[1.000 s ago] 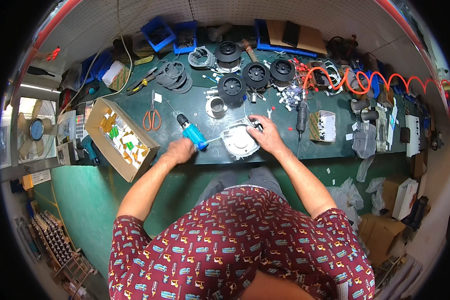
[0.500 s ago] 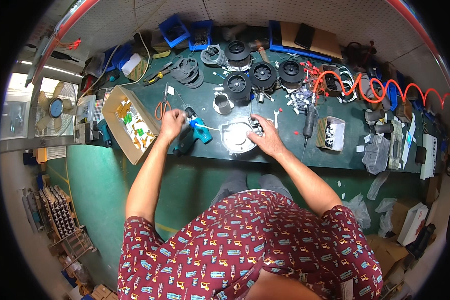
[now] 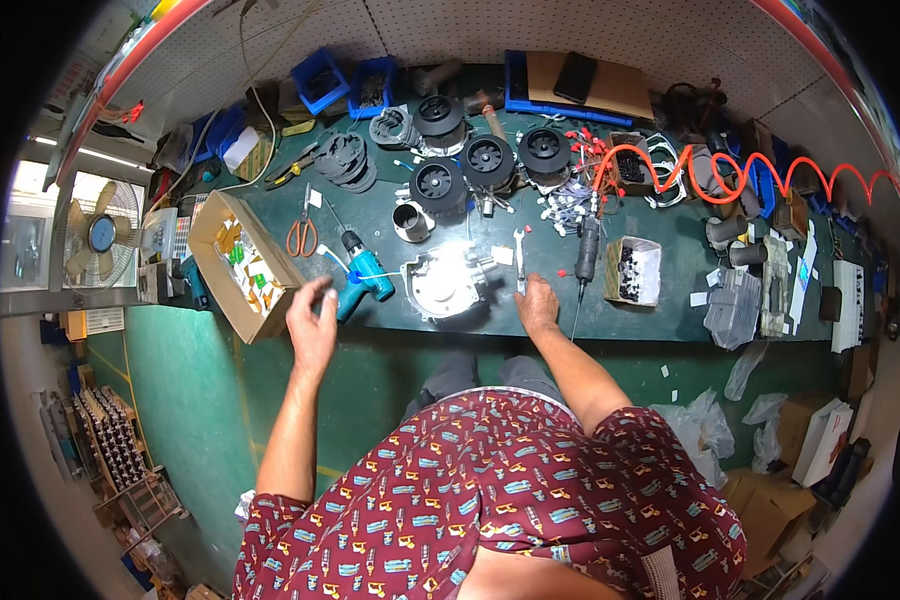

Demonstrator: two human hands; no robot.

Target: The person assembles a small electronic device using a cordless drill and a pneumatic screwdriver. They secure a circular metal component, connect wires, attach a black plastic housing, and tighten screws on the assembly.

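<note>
Head view shows a dark green worktop point(image 3: 670, 320) crowded with parts. At far left an open brown cardboard box point(image 3: 232, 262) lies tilted at the worktop's edge, holding small green, orange and white slips. Just right of it are orange-handled scissors point(image 3: 302, 236). The left hand point(image 3: 312, 322) hovers with fingers spread and empty, between the box and a teal cordless screwdriver point(image 3: 365, 278) that lies on the worktop just beside it, untouched as far as can be told. Behind, against the pegboard wall, two blue plastic bins point(image 3: 320, 78) hold small dark pieces. A silver round metal housing point(image 3: 448, 282) sits at the middle front edge, with black round fan motors point(image 3: 488, 160) standing behind it. The right hand point(image 3: 538, 305) rests flat and open on the worktop just right of the housing, gripping nothing. Further right, a small white carton point(image 3: 635, 270) holds black pieces. A flat brown cardboard sheet point(image 3: 610, 88) lies at the back with a black phone on it. An orange coiled air hose point(image 3: 770, 175) stretches rightward. Brown cartons point(image 3: 770, 495) sit on the floor at lower right.
</note>
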